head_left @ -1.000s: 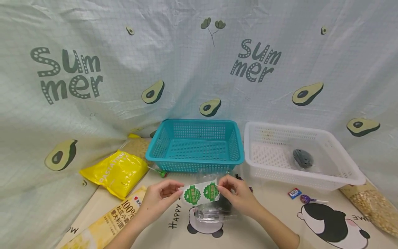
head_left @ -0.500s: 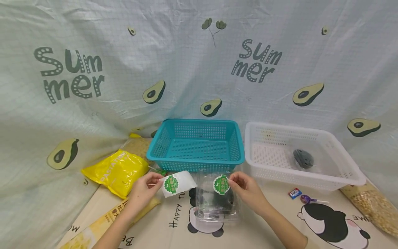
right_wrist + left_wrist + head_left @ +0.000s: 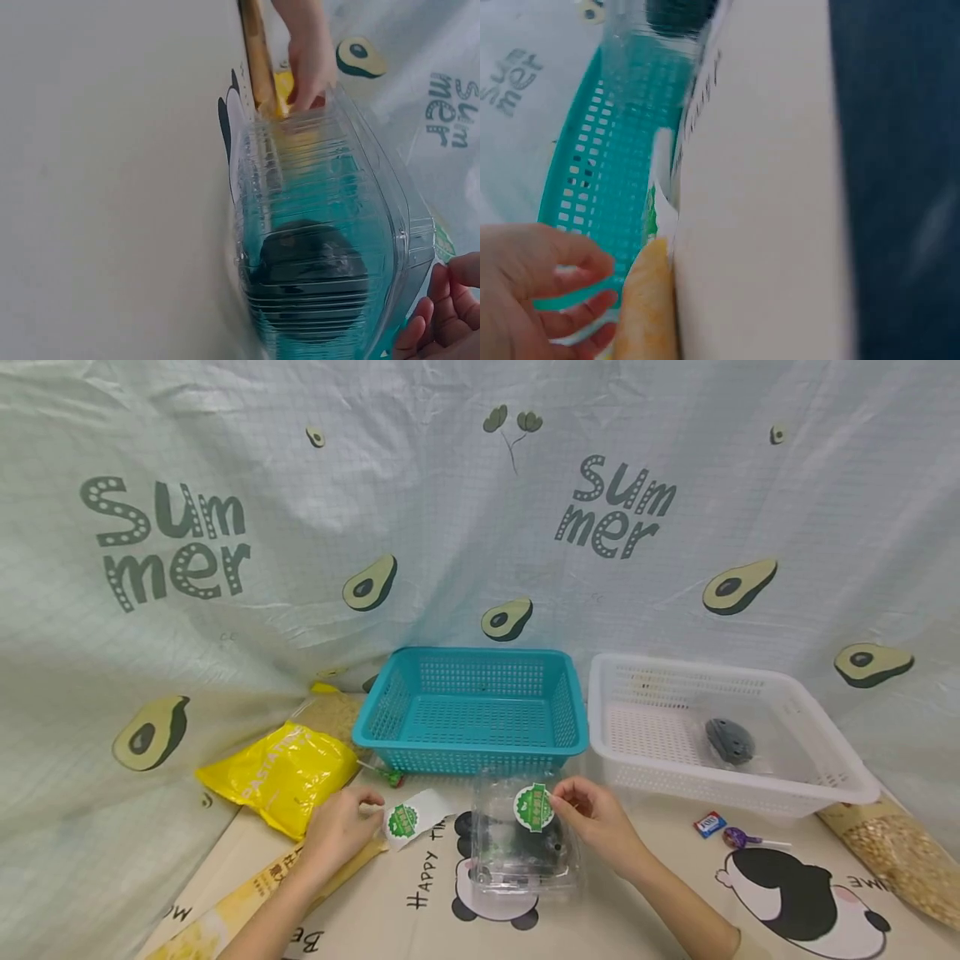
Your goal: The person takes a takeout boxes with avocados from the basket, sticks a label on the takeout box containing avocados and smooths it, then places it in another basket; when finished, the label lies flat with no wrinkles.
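Note:
My right hand (image 3: 600, 814) pinches a round green-and-white sticker (image 3: 534, 807) by its edge between thumb and fingers. The sticker is over a clear plastic clamshell box (image 3: 517, 881) on the table. Inside the box, a dark rounded thing (image 3: 311, 277) shows through the ribbed plastic in the right wrist view. To the left, a white backing strip (image 3: 429, 808) bearing another green sticker (image 3: 402, 821) lies low over the table. Beside the strip is my left hand (image 3: 341, 827), its fingers loosely bent and apart from it in the left wrist view.
A teal basket (image 3: 471, 760) stands behind the box. The white basket (image 3: 720, 797) at right holds another clear box with a dark thing. Left are a yellow bag (image 3: 288, 777) and a long pasta bag (image 3: 240, 902). A lollipop (image 3: 738, 837) and small packet (image 3: 709, 824) lie right.
Both hands first held the two-sticker strip; one sticker came off in my right hand. My left hand moved left and down with the strip and let it go.

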Demonstrator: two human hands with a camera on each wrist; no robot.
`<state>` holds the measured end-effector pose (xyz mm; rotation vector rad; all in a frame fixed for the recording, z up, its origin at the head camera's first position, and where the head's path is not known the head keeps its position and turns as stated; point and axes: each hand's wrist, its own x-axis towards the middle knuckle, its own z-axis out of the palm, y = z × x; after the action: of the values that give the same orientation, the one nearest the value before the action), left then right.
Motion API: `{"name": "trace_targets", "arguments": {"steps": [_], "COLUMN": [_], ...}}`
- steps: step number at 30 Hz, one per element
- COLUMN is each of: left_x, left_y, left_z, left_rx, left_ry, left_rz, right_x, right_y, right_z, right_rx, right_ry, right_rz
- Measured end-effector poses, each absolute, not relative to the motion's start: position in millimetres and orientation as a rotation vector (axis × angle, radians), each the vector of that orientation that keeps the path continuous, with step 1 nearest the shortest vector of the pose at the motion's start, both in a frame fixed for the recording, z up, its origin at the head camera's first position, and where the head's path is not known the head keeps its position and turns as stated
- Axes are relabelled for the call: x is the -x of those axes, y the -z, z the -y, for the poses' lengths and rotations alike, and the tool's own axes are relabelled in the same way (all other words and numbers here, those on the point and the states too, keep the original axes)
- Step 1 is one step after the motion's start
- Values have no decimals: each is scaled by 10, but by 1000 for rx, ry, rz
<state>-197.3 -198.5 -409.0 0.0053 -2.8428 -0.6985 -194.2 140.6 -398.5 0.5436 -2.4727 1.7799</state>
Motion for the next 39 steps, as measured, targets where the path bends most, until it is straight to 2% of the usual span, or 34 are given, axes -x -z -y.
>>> {"name": "trace_targets", "arguments": {"steps": [7, 12, 17, 26, 39], "left_x": [1991, 1927, 1938, 1967, 1994], "left_y": [3757, 3637, 3657, 3806, 3916], "left_z": [1563, 1134, 856, 739, 686], "left_rx": [194, 445, 624, 613, 602], "left_ry": [587, 762, 967, 1103, 615], "left_rz": [2764, 2739, 2777, 2799, 2642], "right_x": [1914, 1888, 1990, 2060, 2090], "right_y": [3853, 3735, 3841, 4020, 4051], "right_z": [-1360, -1282, -1254, -1257, -1223], "right_rx": [-585, -609, -609, -608, -578], "right_ry": [-1720, -1673, -1637, -1380, -1100], "right_rz": [2453, 2475, 2485, 2536, 2571]}}
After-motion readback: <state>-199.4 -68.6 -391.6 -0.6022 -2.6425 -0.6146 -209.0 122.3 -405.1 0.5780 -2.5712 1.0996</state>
